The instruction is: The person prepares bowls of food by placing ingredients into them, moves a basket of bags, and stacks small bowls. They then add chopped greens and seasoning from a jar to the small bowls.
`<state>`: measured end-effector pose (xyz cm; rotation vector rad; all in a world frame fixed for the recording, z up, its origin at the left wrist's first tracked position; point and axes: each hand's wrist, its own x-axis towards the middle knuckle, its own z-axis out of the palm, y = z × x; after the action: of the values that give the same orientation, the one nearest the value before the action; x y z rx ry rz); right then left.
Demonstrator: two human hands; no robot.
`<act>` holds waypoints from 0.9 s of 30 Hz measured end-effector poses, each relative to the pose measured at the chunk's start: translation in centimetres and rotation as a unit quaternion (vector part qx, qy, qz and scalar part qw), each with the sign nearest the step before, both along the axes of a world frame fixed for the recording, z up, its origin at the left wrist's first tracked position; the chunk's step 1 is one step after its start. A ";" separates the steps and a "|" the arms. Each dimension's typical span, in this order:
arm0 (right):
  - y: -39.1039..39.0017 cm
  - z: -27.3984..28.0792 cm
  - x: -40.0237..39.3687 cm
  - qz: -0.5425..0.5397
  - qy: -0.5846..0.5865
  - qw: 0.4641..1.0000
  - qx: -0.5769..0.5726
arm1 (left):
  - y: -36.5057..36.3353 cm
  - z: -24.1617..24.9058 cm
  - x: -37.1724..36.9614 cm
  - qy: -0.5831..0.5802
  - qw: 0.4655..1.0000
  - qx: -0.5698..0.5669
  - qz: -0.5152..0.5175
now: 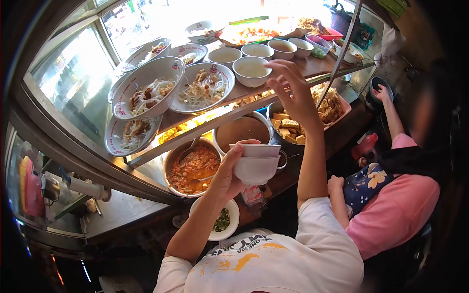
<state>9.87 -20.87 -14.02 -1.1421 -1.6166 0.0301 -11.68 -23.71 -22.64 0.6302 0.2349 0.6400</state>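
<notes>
My left hand (227, 175) grips a small stack of white bowls (255, 170) by the side, one nested in another, above the counter's front. Raised over the shelf, my right hand (294, 93) has its fingers apart and slightly curved, with nothing in them. Its fingertips are close to a small white bowl of pale broth (250, 82) at the shelf's front edge. Several more small bowls, such as a bowl of broth (224, 56), stand in a row behind it. Left of these, a large bowl of noodles (204, 90) with shredded topping sits beside a tilted noodle bowl (146, 93) resting on other bowls.
Below the shelf stand a pot of red sambal (188, 180) with ladles, a pot of brown broth (239, 134) and a container of fried tofu (288, 139). A bowl of chopped greens (234, 207) is near my left forearm. At right, a person in a pink sleeve (400, 210) sits close by.
</notes>
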 end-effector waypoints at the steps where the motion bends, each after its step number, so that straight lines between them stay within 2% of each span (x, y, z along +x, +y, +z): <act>1: -0.8 -0.2 0.2 0.049 0.001 0.999 -0.001 | 0.2 0.1 0.2 0.001 1.000 -0.007 0.003; 5: -4.7 -1.0 0.4 0.239 -0.033 0.966 -0.096 | 1.3 0.3 0.9 -0.012 1.000 0.005 -0.005; 8: -6.9 -1.3 1.0 0.262 -0.002 0.936 -0.235 | 2.0 0.5 1.5 -0.016 0.999 0.039 -0.005; 11: -7.5 -2.0 1.7 0.214 0.116 0.927 -0.286 | 2.3 1.1 2.4 0.002 0.997 0.075 0.018; 14: -7.5 -1.2 2.9 0.162 0.191 0.957 -0.146 | 2.2 1.6 2.8 -0.008 0.996 0.084 0.005; 15: -6.7 -1.3 3.8 0.106 0.188 0.972 -0.094 | 2.4 1.4 2.8 -0.012 0.994 0.107 -0.010; 17: -4.2 -0.6 5.5 -0.032 0.043 0.999 0.005 | 2.5 1.0 2.7 -0.012 0.991 0.131 -0.021; 20: 0.1 -1.0 7.9 -0.136 -0.087 0.986 0.047 | 2.2 0.8 2.6 0.002 0.990 0.142 -0.002; 23: 2.9 -1.7 9.1 -0.144 -0.171 0.973 0.054 | 2.2 1.2 2.7 0.014 0.985 0.167 0.037; 24: 3.3 -1.9 9.3 -0.109 -0.138 0.984 0.009 | 2.2 1.5 2.9 0.014 0.984 0.173 0.050; 27: 2.4 -1.4 8.2 -0.144 -0.165 0.969 0.111 | 2.3 1.8 3.7 0.037 0.975 0.202 0.089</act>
<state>18.08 -18.49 -15.45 -1.2403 -1.6740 -0.5433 -7.99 -21.37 -20.89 1.0334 0.2332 0.8471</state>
